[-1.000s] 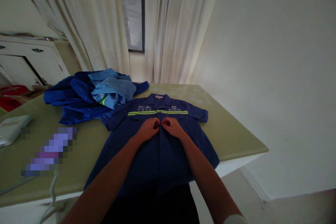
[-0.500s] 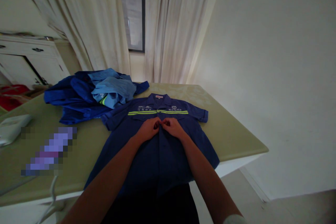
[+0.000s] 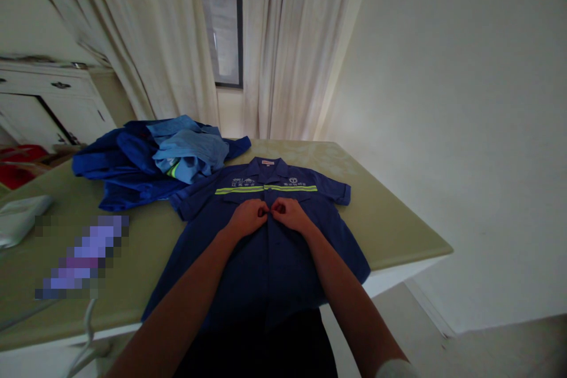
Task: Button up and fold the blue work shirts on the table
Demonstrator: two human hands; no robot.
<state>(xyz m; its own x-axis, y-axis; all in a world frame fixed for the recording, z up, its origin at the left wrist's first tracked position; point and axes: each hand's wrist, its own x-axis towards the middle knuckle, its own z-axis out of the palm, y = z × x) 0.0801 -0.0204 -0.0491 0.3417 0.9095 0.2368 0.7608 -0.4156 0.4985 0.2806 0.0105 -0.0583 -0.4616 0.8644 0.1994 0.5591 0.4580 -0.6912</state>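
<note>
A navy short-sleeved work shirt (image 3: 239, 283) lies front up on the table, its collar pointing away from me. A yellow and silver reflective stripe (image 3: 239, 190) crosses its chest below printed white lettering. On the front placket, just under the stripe, my left hand (image 3: 248, 217) pinches the cloth between thumb and fingers. My right hand (image 3: 290, 214) meets it from the other side, likewise pinching the placket edge. The fingertips nearly touch, and whatever button sits between them is hidden.
Crumpled dark blue garments (image 3: 128, 159) with a light blue one (image 3: 192, 150) on top lie at the back left of the table (image 3: 390, 224). A white box-like object (image 3: 22, 218), a blurred-out purple item (image 3: 88, 257) and a pale cable (image 3: 90, 319) are at left.
Both hands stay at the same spot on the placket, with only slight shifts of the fingers. The shirt keeps its place.
</note>
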